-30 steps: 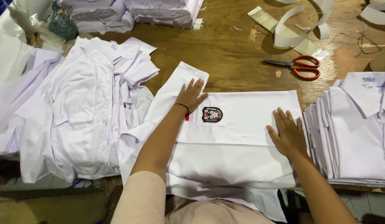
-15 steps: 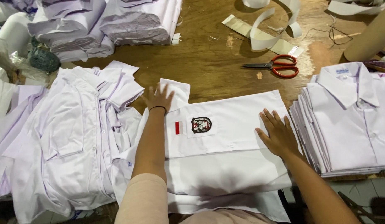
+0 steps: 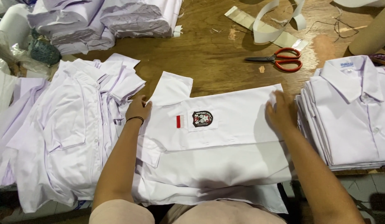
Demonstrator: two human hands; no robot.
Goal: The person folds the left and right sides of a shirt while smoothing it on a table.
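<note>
A white shirt (image 3: 225, 141) lies spread on the wooden table (image 3: 217, 58) in front of me, with a dark round badge and a small red-and-white patch on its pocket. My left hand (image 3: 138, 108) rests at the shirt's left edge, by the short sleeve that sticks out toward the back. A dark band circles that wrist. My right hand (image 3: 278, 112) presses flat on the shirt's right edge, fingers apart, close to the folded stack.
A neat stack of folded white shirts (image 3: 350, 112) stands at the right. Unfolded white shirts (image 3: 72, 128) are heaped at the left, more folded piles (image 3: 101, 20) at the back. Red-handled scissors (image 3: 281, 60) and strips of white card (image 3: 267, 25) lie beyond the shirt.
My left hand slid from the middle of the shirt out to its left edge. My right hand moved up and right to the shirt's right edge.
</note>
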